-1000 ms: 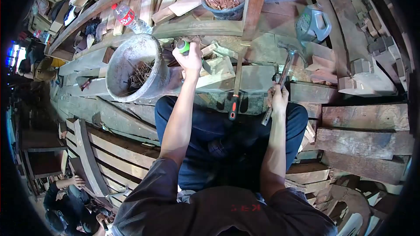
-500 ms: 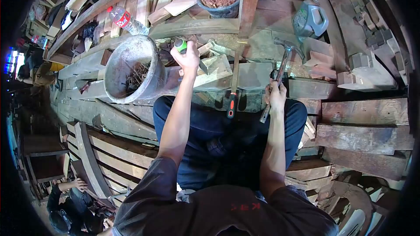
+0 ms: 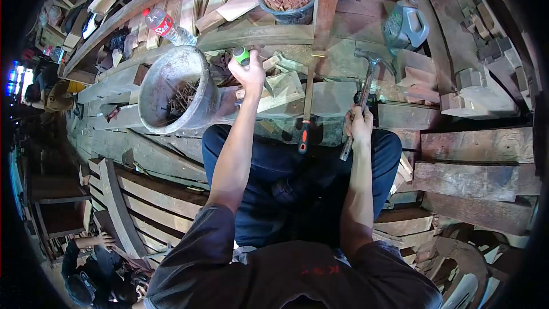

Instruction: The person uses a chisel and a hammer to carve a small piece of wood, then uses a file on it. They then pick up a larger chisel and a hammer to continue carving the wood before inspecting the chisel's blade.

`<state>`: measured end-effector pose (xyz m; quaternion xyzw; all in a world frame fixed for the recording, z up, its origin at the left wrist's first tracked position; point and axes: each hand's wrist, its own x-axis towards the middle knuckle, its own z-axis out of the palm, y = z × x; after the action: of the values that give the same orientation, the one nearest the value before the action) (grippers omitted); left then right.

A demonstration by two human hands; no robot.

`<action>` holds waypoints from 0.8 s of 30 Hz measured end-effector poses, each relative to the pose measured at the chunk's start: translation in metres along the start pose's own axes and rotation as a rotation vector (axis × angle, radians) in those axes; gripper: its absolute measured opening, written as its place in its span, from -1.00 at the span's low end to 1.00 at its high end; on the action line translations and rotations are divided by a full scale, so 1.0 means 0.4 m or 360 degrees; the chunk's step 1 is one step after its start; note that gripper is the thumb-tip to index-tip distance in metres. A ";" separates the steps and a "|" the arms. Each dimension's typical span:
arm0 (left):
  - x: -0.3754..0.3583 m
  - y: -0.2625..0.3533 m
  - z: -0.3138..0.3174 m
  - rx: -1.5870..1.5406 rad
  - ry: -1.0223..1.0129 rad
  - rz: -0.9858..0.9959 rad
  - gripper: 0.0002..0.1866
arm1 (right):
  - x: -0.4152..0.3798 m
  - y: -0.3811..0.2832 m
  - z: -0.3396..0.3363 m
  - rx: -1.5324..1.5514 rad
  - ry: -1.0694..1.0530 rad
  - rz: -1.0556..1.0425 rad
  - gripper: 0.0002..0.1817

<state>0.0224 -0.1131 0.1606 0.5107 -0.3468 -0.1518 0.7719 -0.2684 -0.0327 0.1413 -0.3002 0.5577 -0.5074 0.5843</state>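
My left hand (image 3: 249, 72) is closed around a chisel (image 3: 241, 55) with a green and black handle. Its narrow blade shows below the fist, slanting over a pale wood block (image 3: 287, 91). In my right hand (image 3: 360, 125) is a claw hammer (image 3: 367, 88), gripped along the lower shaft with its head pointing away from me. Between my hands, a long flat tool with a red and black handle (image 3: 303, 137) lies beside the block, its handle end towards my lap.
A worn bucket (image 3: 147, 91) holding thin scraps stands left of my left hand. Beyond are a plastic bottle (image 3: 163, 24), a tub (image 3: 286, 18) of small wooden pegs and a jug (image 3: 405, 26). Stacked beams (image 3: 474, 180) lie right. Another person (image 3: 94, 274) is at lower left.
My left hand has shifted slightly right and towards me with the chisel. The hammer head has tipped slightly left, while my right hand stays almost in place.
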 end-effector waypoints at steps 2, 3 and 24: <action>-0.001 0.008 -0.003 -0.0083 -0.0046 -0.0044 -0.95 | -0.004 -0.001 0.003 -0.0019 -0.0015 -0.0002 -0.84; -0.003 0.014 -0.003 -0.0110 -0.0052 -0.0043 -0.93 | -0.003 0.001 0.003 -0.0022 -0.0021 -0.0008 -0.84; 0.002 0.020 -0.093 -0.0643 0.0112 -0.0283 -0.88 | 0.002 0.011 0.014 0.0011 -0.0024 0.0230 -0.84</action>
<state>0.0477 -0.0845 0.1590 0.3793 -0.2356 -0.2678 0.8538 -0.2619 -0.0335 0.1379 -0.2609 0.5717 -0.4635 0.6247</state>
